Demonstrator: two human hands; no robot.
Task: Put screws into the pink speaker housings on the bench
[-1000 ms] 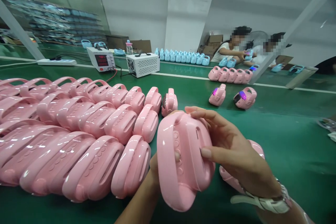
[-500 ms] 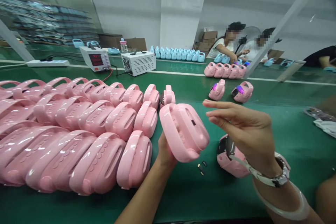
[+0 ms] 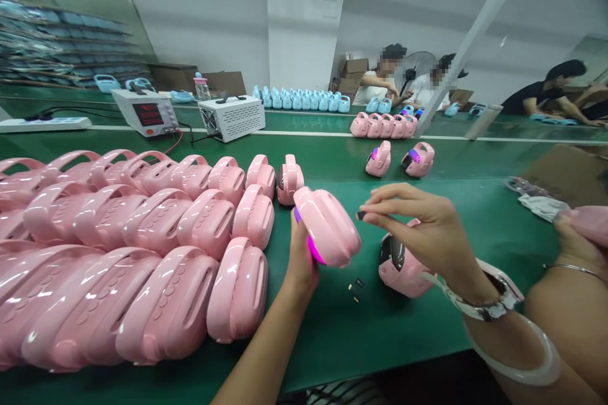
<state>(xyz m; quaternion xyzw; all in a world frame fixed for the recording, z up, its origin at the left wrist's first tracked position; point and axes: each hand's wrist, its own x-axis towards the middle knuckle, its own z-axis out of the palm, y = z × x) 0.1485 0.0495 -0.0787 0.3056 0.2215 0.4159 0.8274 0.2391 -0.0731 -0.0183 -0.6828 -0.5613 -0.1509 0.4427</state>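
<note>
The two hands are apart from each other. The left hand (image 3: 304, 259) grips a pink unit (image 3: 331, 228) from below and behind, raised over the green counter (image 3: 318, 329), purple light showing along its far side; its inside cannot be seen. The right hand (image 3: 422, 218) pinches a small dark piece (image 3: 361, 215) between thumb and fingertips, just beside the unit and not touching it. Below, two small dark cards (image 3: 354, 291) lie on the counter, near a dark-fronted pink unit (image 3: 413, 275) partly hidden by the right hand.

Rows of pink units (image 3: 161, 300) stand to the left. Beyond, a layered stack (image 3: 61, 38) holds pale blue pieces between its sheets. What the cardboard boxes (image 3: 355, 67) by the wall and the bottle (image 3: 201, 87) contain cannot be told.
</note>
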